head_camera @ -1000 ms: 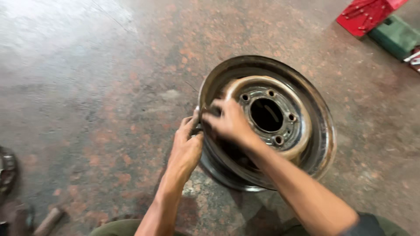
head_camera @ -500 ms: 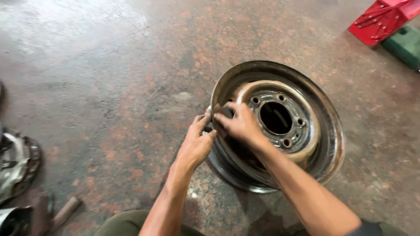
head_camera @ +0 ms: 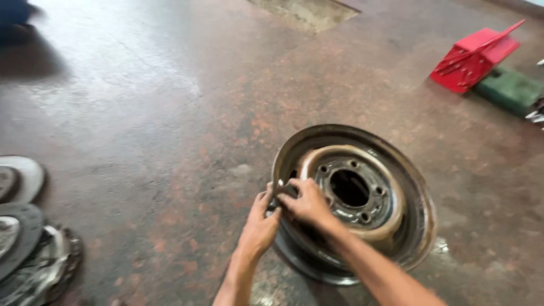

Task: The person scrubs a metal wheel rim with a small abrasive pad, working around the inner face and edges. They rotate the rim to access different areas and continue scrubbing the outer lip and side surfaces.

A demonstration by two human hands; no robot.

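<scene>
A rusty steel wheel rim lies flat on the reddish concrete floor, its hub with a centre hole and several bolt holes facing up. My left hand grips the rim's near-left outer edge from outside. My right hand reaches over that same edge, fingers curled inside the rim's well, pinching a small dark part that I cannot identify. Both hands meet at the rim's left lip.
A red metal toolbox and a green case sit at the far right. Several round metal discs and plates are stacked at the left edge. A sunken patch marks the floor at the top.
The view has tilted up and to the right, so the rim sits lower and more centred, and more discs show at the left. Both hands stay on the rim's left edge.
</scene>
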